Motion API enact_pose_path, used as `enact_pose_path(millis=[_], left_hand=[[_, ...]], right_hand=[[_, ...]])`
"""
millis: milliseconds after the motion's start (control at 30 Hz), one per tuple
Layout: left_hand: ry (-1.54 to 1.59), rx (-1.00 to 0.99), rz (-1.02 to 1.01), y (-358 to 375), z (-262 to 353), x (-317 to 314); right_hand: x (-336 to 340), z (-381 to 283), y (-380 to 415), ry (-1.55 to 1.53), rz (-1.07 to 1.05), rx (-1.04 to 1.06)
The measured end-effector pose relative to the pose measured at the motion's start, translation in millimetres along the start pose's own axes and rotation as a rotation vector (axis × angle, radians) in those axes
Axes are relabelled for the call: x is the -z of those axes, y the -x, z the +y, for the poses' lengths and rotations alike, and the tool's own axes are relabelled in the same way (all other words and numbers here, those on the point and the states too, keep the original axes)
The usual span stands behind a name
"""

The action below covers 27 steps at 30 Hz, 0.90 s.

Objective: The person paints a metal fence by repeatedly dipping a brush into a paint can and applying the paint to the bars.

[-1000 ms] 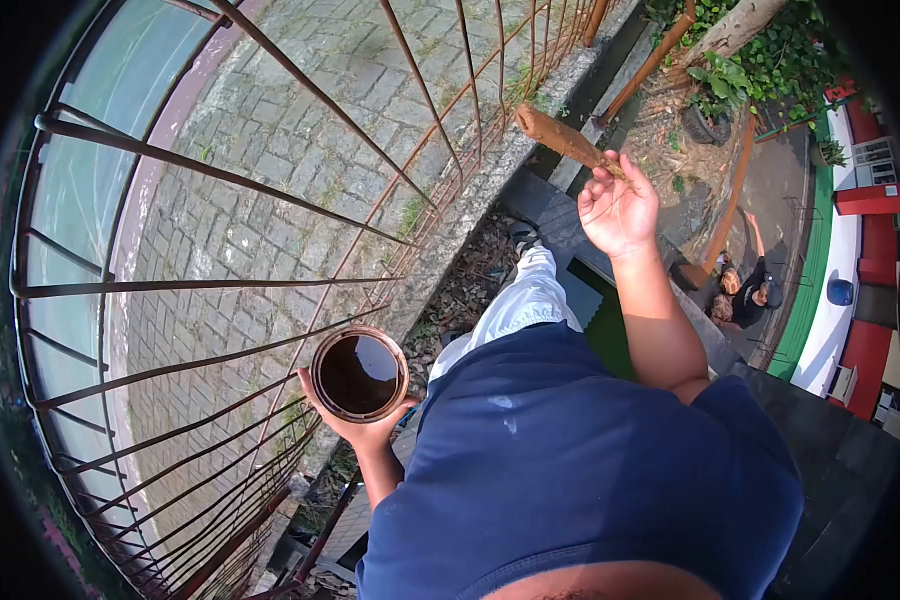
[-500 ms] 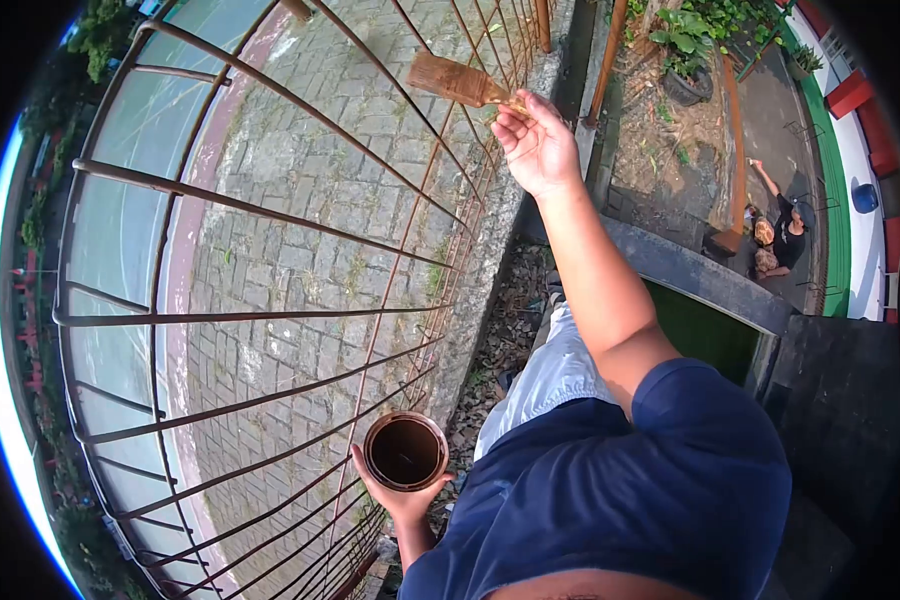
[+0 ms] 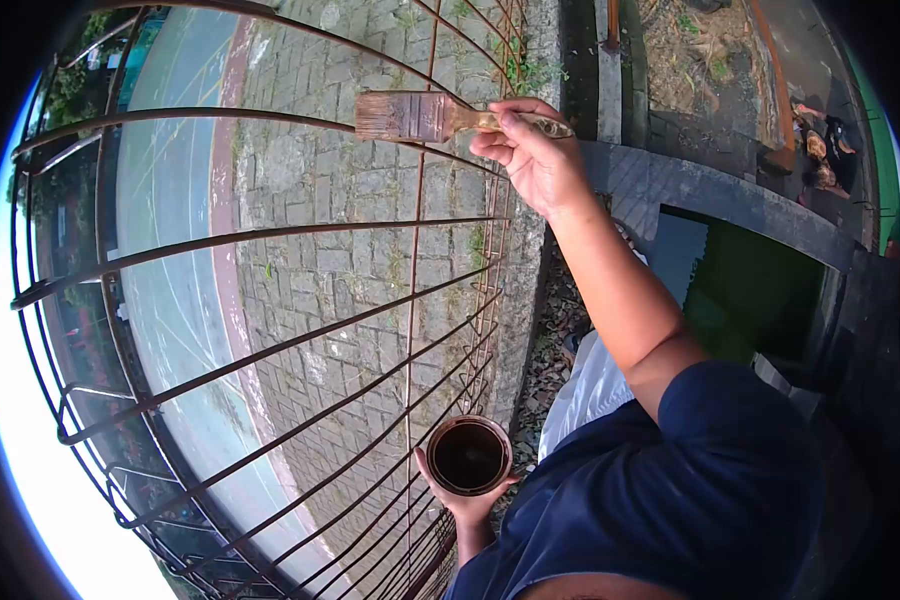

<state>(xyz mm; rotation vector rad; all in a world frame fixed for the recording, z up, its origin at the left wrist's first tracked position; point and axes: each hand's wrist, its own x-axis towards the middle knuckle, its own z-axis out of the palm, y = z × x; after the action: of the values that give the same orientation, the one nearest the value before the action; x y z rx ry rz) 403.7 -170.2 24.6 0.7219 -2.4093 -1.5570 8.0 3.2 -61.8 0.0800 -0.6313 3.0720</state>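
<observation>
A wide paintbrush with brown-stained bristles [image 3: 402, 116] is gripped by its handle in my right hand [image 3: 535, 160], at the top middle of the view. Its bristles point left and overlap a brown rod of the metal fence [image 3: 300, 229]; whether they touch it I cannot tell. Low in the middle, my left hand [image 3: 467, 505] holds a round open can [image 3: 469, 455] from below, fingers and thumb around its sides. Dark brown liquid shows inside the can, which sits beside the lower fence rods.
Beyond the fence lies grey block paving [image 3: 330, 190] and a green-grey court [image 3: 170, 210]. A concrete kerb [image 3: 515, 340] runs along the fence foot. A framed dark green opening [image 3: 750, 290] is at right. Another person [image 3: 832, 150] is low at the upper right.
The view has shifted and turned. The brush now shows its broad side and lies nearly level, lower and further left against the fence. Both hands keep their holds.
</observation>
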Motion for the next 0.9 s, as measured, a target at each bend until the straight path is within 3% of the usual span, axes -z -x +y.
enact_pose_path(millis=[33,167,300,367,533,700,900], left_hand=[[-0.012,-0.009,-0.013,-4.3,1.4,-5.4],[-0.059,-0.022,-0.072,-19.6,2.6,-14.8],[-0.028,-0.023,-0.131,-34.9,8.2,-24.7],[-0.053,-0.027,-0.15,-42.3,10.0,-34.2],[0.027,0.03,-0.152,-50.9,17.5,-54.5],[-0.002,0.012,-0.214,-62.1,15.3,-60.1],[-0.051,-0.02,-0.224,-69.4,25.8,-74.6]], right_hand=[[-6.5,0.5,-4.3,0.02,-0.054,-0.018],[43.5,7.7,0.3,0.224,0.177,-0.113],[48.5,-1.8,12.4,0.309,0.219,-0.07],[12.1,-4.9,4.9,0.32,0.113,0.014],[-40.0,-29.2,-13.1,0.067,-0.032,-0.034],[43.8,-7.5,3.0,0.397,0.165,-0.147],[52.7,-21.9,7.8,0.342,0.214,-0.194]])
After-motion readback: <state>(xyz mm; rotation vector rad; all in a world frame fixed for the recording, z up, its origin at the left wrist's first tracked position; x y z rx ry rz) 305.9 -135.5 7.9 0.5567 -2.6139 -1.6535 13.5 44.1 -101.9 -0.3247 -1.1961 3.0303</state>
